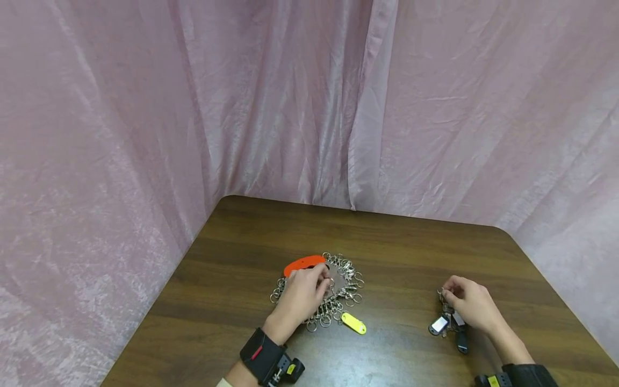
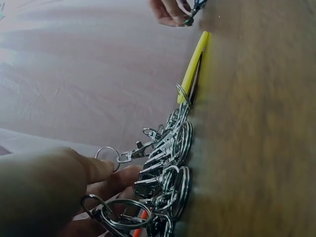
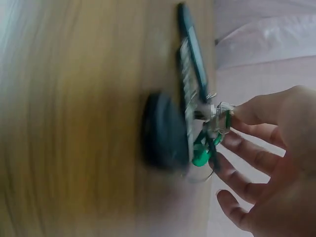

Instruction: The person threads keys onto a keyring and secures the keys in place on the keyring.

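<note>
the bunch of keys (image 1: pixel 440 324) is near the right part of the table, under the right hand (image 1: pixel 471 303), whose thumb and fingers pinch it at the upper end; the other fingers are a little spread. how many keys are in it i cannot count, because they overlap. a tag with white label and a dark fob (image 1: pixel 461 342) can be told apart, and the right wrist view shows also a green piece (image 3: pixel 201 155), partly behind the metal; there the dark fob is blurred

the left hand (image 1: pixel 302 290), well apart from this, pinches one metal ring (image 2: pixel 107 149) on a clasp between thumb and finger. it covers part of a grey disc (image 1: pixel 337 278), which has many clasps with rings (image 1: pixel 355 280) around its edge and an orange handle (image 1: pixel 303 264), partly hidden by the same hand. just beside the rings lies a yellow tag (image 1: pixel 354 323)

all this is on the brown wooden table (image 1: pixel 396 242), whose near edge is cut off. behind hangs a pink curtain (image 1: pixel 290 107), and the black band (image 1: pixel 263 355) is around the left wrist
</note>
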`<state>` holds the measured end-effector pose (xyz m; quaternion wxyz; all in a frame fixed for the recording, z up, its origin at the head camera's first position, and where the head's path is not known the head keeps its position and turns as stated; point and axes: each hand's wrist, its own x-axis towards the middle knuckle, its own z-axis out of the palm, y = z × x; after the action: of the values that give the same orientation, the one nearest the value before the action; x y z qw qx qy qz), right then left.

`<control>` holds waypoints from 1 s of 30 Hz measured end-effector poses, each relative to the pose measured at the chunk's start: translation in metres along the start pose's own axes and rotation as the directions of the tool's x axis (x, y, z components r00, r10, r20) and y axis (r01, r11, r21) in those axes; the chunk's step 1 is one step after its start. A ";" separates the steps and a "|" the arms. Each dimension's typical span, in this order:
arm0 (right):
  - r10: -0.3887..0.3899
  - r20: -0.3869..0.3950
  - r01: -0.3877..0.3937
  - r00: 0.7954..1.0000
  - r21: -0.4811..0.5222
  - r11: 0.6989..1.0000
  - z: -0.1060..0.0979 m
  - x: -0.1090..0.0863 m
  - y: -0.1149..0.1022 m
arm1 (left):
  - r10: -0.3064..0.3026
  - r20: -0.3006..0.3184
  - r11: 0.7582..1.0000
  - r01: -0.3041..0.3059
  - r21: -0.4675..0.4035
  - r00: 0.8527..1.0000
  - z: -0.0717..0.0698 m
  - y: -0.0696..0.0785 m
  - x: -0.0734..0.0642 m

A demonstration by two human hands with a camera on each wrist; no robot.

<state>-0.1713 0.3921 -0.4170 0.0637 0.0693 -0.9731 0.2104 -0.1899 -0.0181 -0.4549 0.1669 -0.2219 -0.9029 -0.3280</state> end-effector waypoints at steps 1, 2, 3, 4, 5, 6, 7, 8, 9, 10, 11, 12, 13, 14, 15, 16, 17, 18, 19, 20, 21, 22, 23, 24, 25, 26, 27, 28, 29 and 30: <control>0.009 -0.009 -0.009 1.000 0.026 1.000 0.000 0.000 -0.002 | -0.005 0.003 1.000 0.005 -0.012 1.000 0.000 -0.001 0.000; 0.016 -0.024 -0.015 1.000 0.044 0.999 -0.001 0.000 -0.004 | -0.013 0.010 0.999 0.013 -0.034 1.000 0.000 -0.001 0.001; 0.022 -0.042 -0.020 0.999 0.060 0.998 -0.001 0.000 -0.007 | -0.027 0.025 0.997 0.029 -0.069 0.999 -0.001 -0.002 0.001; 0.022 -0.057 -0.018 0.998 0.076 0.997 -0.001 -0.001 -0.009 | -0.042 0.043 0.992 0.047 -0.114 0.998 -0.001 -0.002 0.001; 0.021 -0.071 -0.014 0.997 0.090 0.996 -0.002 0.000 -0.012 | -0.057 0.062 0.985 0.066 -0.161 0.996 -0.001 -0.003 0.001; 0.022 -0.084 -0.013 0.996 0.107 0.994 -0.002 0.000 -0.014 | -0.070 0.085 0.974 0.086 -0.210 0.994 -0.001 -0.003 0.001; 0.021 -0.098 -0.009 0.995 0.123 0.992 -0.003 0.000 -0.017 | -0.082 0.108 0.961 0.108 -0.254 0.991 -0.001 -0.003 0.001; 0.019 -0.114 -0.003 0.993 0.137 0.991 -0.004 0.000 -0.020 | -0.091 0.130 0.948 0.126 -0.292 0.987 -0.001 -0.003 0.001; 0.012 -0.131 0.007 0.991 0.150 0.989 -0.005 0.000 -0.022 | -0.099 0.152 0.935 0.144 -0.324 0.983 -0.001 -0.003 0.000; 0.007 -0.145 0.017 0.989 0.167 0.986 -0.006 0.000 -0.025 | -0.099 0.166 0.925 0.152 -0.347 0.981 -0.002 -0.003 0.000; 0.001 -0.160 0.029 0.987 0.188 0.982 -0.007 0.001 -0.027 | -0.097 0.175 0.920 0.155 -0.360 0.980 -0.002 -0.002 0.000; -0.003 -0.177 0.041 0.984 0.208 0.977 -0.008 0.001 -0.030 | -0.093 0.180 0.917 0.155 -0.367 0.979 -0.001 -0.002 0.000; -0.008 -0.189 0.052 0.982 0.226 0.973 -0.009 0.002 -0.033 | -0.089 0.181 0.917 0.152 -0.369 0.980 -0.002 -0.002 0.000; -0.011 -0.199 0.060 0.980 0.243 0.968 -0.010 0.002 -0.035 | -0.083 0.178 0.916 0.145 -0.375 0.981 -0.002 -0.002 0.000; -0.011 -0.205 0.066 0.979 0.259 0.964 -0.011 0.003 -0.037 | -0.079 0.176 0.916 0.142 -0.376 0.981 -0.002 -0.001 0.000; -0.010 -0.211 0.069 0.977 0.275 0.959 -0.012 0.004 -0.039 | -0.073 0.172 0.916 0.134 -0.378 0.982 -0.003 -0.001 0.000; -0.010 -0.216 0.073 0.976 0.287 0.955 -0.013 0.004 -0.041 | -0.071 0.172 0.915 0.133 -0.381 0.982 -0.003 -0.001 0.001; -0.007 -0.221 0.074 0.975 0.296 0.952 -0.014 0.004 -0.043 | -0.069 0.175 0.912 0.133 -0.388 0.982 -0.003 -0.001 0.000; -0.006 -0.225 0.077 0.974 0.307 0.949 -0.014 0.005 -0.045 | -0.069 0.181 0.909 0.136 -0.393 0.981 -0.003 -0.001 0.000; -0.006 -0.230 0.081 0.973 0.318 0.945 -0.014 0.005 -0.047 | -0.068 0.189 0.908 0.140 -0.396 0.980 -0.003 -0.001 0.000; -0.006 -0.236 0.086 0.972 0.331 0.940 -0.015 0.006 -0.049 | -0.069 0.196 0.908 0.143 -0.394 0.978 -0.003 -0.001 0.000; -0.009 -0.240 0.095 0.971 0.347 0.933 -0.015 0.006 -0.051 | -0.067 0.199 0.910 0.141 -0.390 0.978 -0.003 -0.001 0.000; -0.010 -0.240 0.099 0.971 0.363 0.927 -0.015 0.006 -0.053 | -0.067 0.200 0.913 0.141 -0.382 0.978 -0.003 -0.001 0.000; -0.012 -0.241 0.105 0.970 0.379 0.919 -0.015 0.006 -0.055 | -0.065 0.195 0.919 0.135 -0.370 0.979 -0.003 -0.001 0.000; -0.013 -0.239 0.110 0.971 0.396 0.912 -0.015 0.006 -0.057 | -0.064 0.187 0.926 0.128 -0.354 0.980 -0.002 -0.002 0.000; -0.013 -0.237 0.113 0.971 0.413 0.904 -0.014 0.006 -0.060 | -0.063 0.177 0.933 0.121 -0.340 0.982 -0.001 -0.002 0.000; -0.013 -0.235 0.116 0.972 0.428 0.896 -0.013 0.006 -0.063 | -0.063 0.167 0.938 0.115 -0.326 0.984 -0.001 -0.003 0.000; -0.013 -0.232 0.117 0.973 0.444 0.888 -0.012 0.007 -0.065 | -0.064 0.158 0.943 0.112 -0.315 0.985 -0.001 -0.003 0.000; -0.008 -0.223 0.112 0.975 0.459 0.881 -0.011 0.006 -0.068 | -0.065 0.152 0.946 0.109 -0.306 0.986 -0.001 -0.002 0.000; -0.004 -0.218 0.110 0.976 0.477 0.872 -0.009 0.006 -0.071 | -0.062 0.146 0.949 0.103 -0.296 0.987 0.000 -0.002 0.001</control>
<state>-0.1651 0.3309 -0.3789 0.1530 0.0890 -0.8743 0.4520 -0.1916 -0.0197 -0.4556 0.0555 -0.2287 -0.8596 -0.4535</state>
